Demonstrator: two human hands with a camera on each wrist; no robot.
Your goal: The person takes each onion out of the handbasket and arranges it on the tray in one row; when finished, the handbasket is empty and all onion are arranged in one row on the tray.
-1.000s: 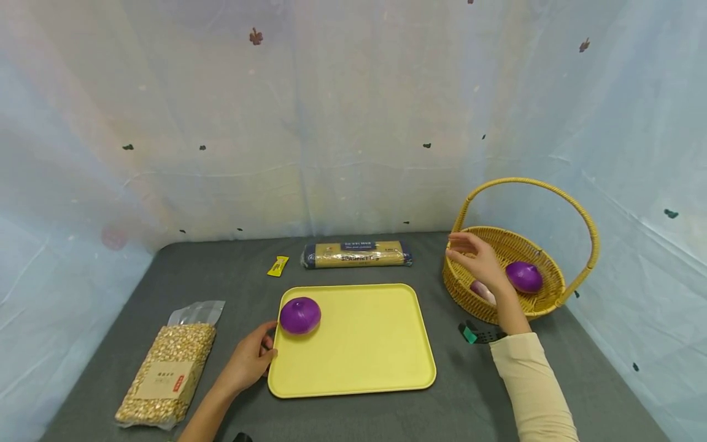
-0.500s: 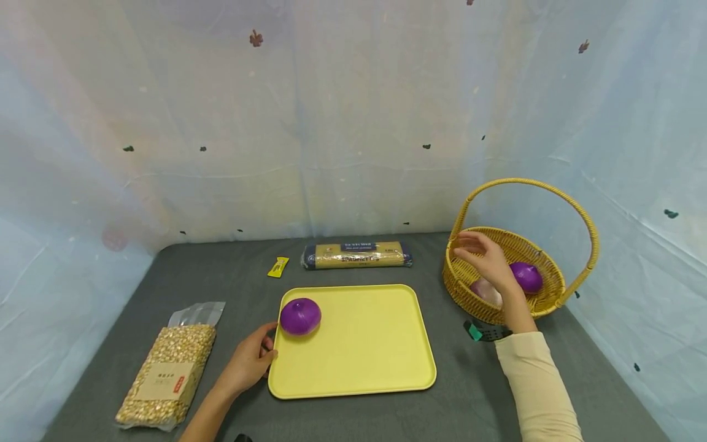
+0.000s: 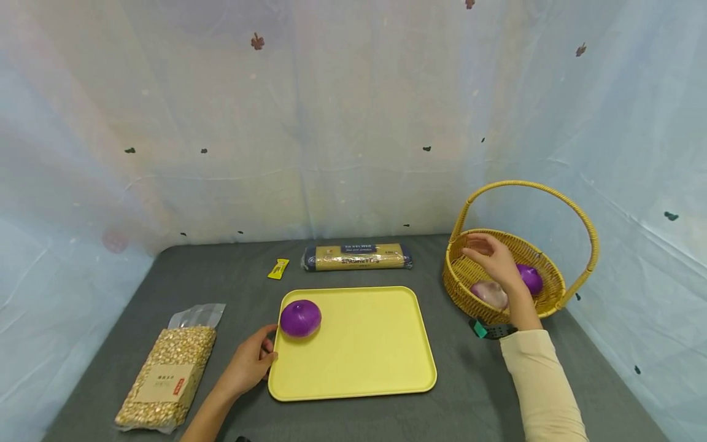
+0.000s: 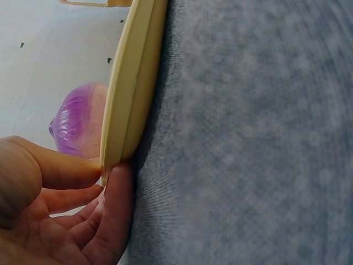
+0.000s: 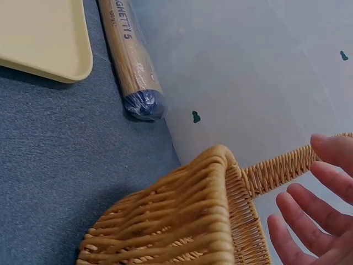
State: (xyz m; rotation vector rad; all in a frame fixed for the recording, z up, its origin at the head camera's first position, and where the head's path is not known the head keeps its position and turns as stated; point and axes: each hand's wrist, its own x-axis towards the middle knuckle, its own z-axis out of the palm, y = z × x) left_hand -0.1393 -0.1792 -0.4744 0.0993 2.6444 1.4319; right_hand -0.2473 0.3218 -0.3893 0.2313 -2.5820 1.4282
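At the left side of the yellow tray point(image 3: 359, 350), my left hand point(image 3: 248, 362) pinches the rim, thumb on one side and fingers on the other in the left wrist view. A purple onion point(image 3: 301, 318) sits in the tray's far left corner. My right hand point(image 3: 494, 261) is over the wicker basket point(image 3: 458, 288), fingers loosely bent and apart, holding nothing. Inside the basket lie a second purple onion point(image 3: 530, 279), partly behind the wrist, and a pinkish-white bulb point(image 3: 489, 294) whose kind is hard to tell.
A spaghetti packet point(image 3: 358, 257) lies behind the tray, with a small yellow wrapped packet point(image 3: 278, 269) to its left. On the left rests a clear bag of yellow kernels point(image 3: 168, 374). The basket handle point(image 3: 525, 183) arches high. A pale curtain point(image 3: 353, 123) hangs behind.
My right hand has shifted slightly right and toward me over the basket, uncovering more of the pinkish-white bulb. My left hand stays on the tray rim.
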